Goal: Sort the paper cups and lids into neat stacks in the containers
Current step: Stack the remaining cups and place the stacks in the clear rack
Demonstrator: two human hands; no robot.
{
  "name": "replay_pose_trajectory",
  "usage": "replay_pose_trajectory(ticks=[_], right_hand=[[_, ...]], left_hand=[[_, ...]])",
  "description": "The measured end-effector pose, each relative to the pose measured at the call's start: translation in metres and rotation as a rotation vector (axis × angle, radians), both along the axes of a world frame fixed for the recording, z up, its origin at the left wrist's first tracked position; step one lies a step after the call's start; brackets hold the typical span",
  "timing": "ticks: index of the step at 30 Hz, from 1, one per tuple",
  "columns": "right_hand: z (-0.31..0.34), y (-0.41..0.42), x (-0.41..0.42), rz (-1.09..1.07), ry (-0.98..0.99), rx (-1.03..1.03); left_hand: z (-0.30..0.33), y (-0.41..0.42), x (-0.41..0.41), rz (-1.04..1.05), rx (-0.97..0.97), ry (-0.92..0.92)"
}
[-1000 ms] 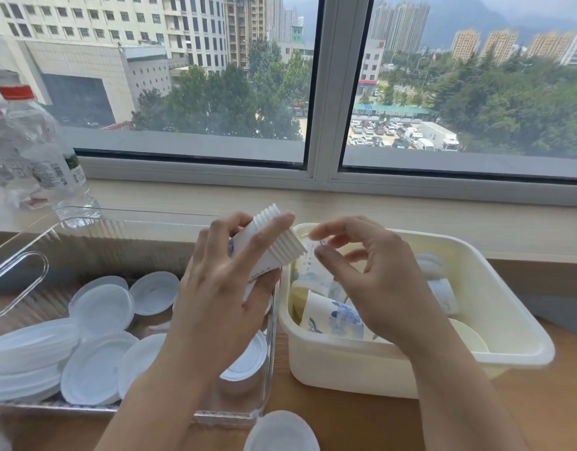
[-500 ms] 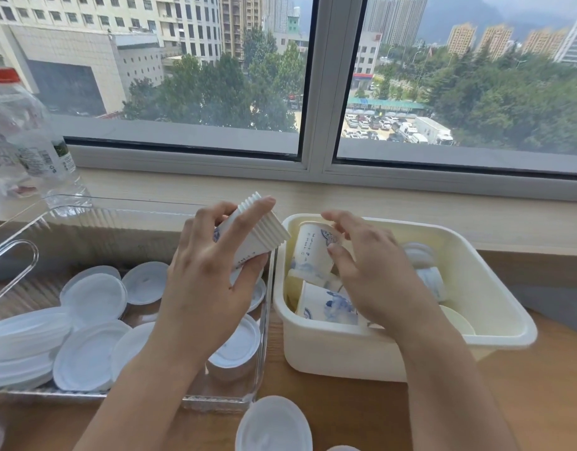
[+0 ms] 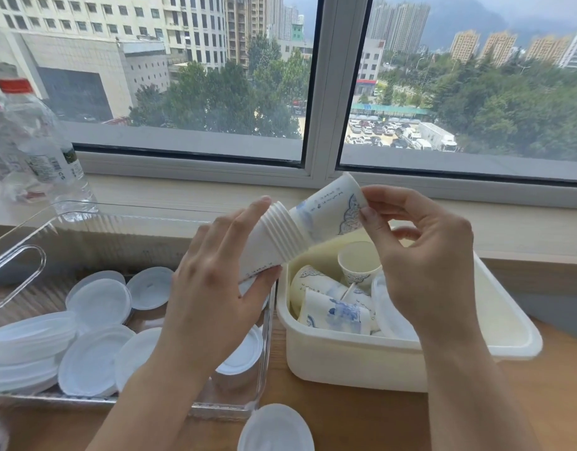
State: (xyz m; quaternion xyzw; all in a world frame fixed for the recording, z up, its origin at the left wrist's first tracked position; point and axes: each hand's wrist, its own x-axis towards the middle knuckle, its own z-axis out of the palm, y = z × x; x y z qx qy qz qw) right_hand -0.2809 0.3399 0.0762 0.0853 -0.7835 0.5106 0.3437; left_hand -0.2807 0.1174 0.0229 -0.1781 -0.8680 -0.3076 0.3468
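Observation:
My left hand point(image 3: 212, 288) grips a nested stack of white paper cups point(image 3: 274, 240), rims pointing up and right, above the gap between the two containers. My right hand point(image 3: 420, 255) pinches a single blue-patterned cup point(image 3: 329, 211) by its rim; that cup's base sits in the stack's open end. The cream tub point(image 3: 410, 356) below holds several loose cups point(image 3: 332, 312), one upright point(image 3: 358, 262), plus a few lids. The clear bin point(image 3: 26, 255) on the left holds several white lids point(image 3: 95, 359), some overlapping.
One white lid point(image 3: 275, 429) lies on the wooden table in front of the containers. A clear water bottle point(image 3: 36, 151) with a red cap stands on the sill at the left. The window frame runs close behind both containers.
My right hand has lifted a patterned cup out of the cream tub and brought it up into the open end of the stack. My left hand tilted the stack slightly.

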Motion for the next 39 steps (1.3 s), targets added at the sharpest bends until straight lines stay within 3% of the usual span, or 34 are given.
replay_pose_trajectory(ticks=[11, 17, 20, 23, 28, 35, 39], right_hand=[[-0.002, -0.012, -0.001, 0.366, -0.156, 0.040], [-0.001, -0.009, 0.000, 0.429, -0.168, 0.095], [-0.002, 0.002, -0.001, 0.357, -0.216, 0.229], [-0.006, 0.011, -0.003, 0.321, -0.384, 0.438], [-0.012, 0.013, 0.000, 0.420, -0.667, 0.686], [-0.013, 0.014, -0.001, 0.467, -0.719, 0.676], [-0.015, 0.017, -0.004, 0.441, -0.653, 0.616]], left_hand=[[0.005, 0.004, 0.003, -0.032, -0.072, 0.071], [0.004, 0.004, 0.001, -0.005, -0.147, 0.109], [0.002, 0.000, -0.001, 0.033, -0.145, 0.094], [0.001, -0.005, -0.002, 0.058, -0.110, 0.066], [0.001, -0.006, -0.003, 0.069, -0.092, 0.052], [0.003, -0.006, -0.002, 0.053, -0.104, 0.057], [0.004, -0.005, -0.001, 0.021, -0.064, 0.046]])
